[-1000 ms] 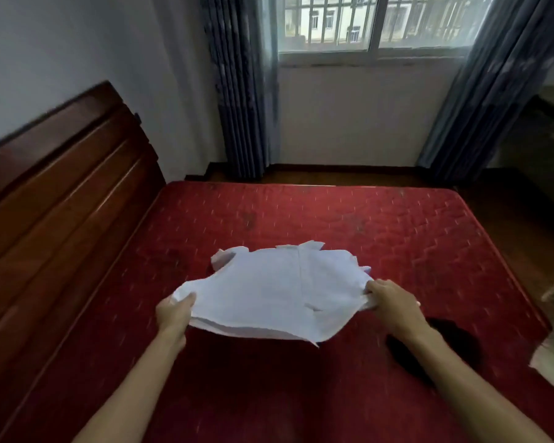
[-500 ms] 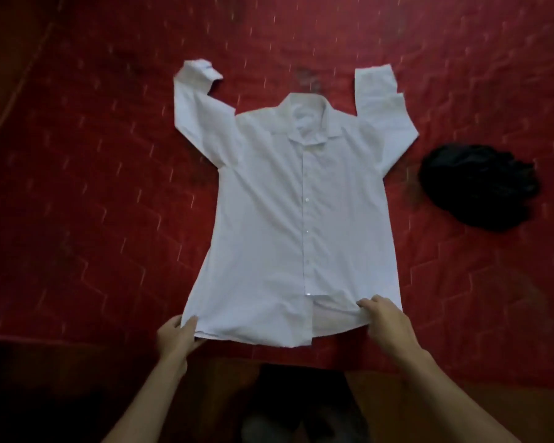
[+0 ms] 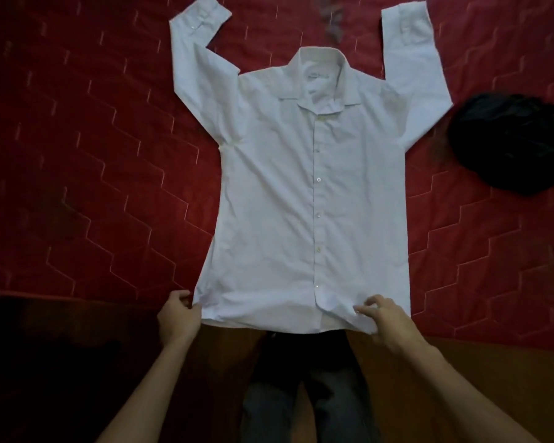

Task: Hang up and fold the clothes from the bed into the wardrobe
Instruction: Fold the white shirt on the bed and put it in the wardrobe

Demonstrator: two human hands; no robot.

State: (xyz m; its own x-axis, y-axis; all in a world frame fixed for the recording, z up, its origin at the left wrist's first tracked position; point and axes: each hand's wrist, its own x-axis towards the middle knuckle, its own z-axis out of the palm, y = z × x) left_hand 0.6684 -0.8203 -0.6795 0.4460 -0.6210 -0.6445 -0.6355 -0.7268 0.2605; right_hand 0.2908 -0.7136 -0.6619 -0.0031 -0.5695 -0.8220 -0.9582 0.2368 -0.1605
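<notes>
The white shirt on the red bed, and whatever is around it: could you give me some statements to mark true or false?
1. The white long-sleeved button-up shirt lies spread out, buttons up, on the red quilted mattress. True.
2. Both sleeves point down toward the hem. False: both bend upward, past the collar.
3. The left hand pinches the hem at one lower corner. True.
4. The crumpled black garment lies on top of the shirt. False: it lies apart, beside one sleeve.
5. The right hand holds a hanger. False: it grips the shirt's hem near the other corner.
</notes>
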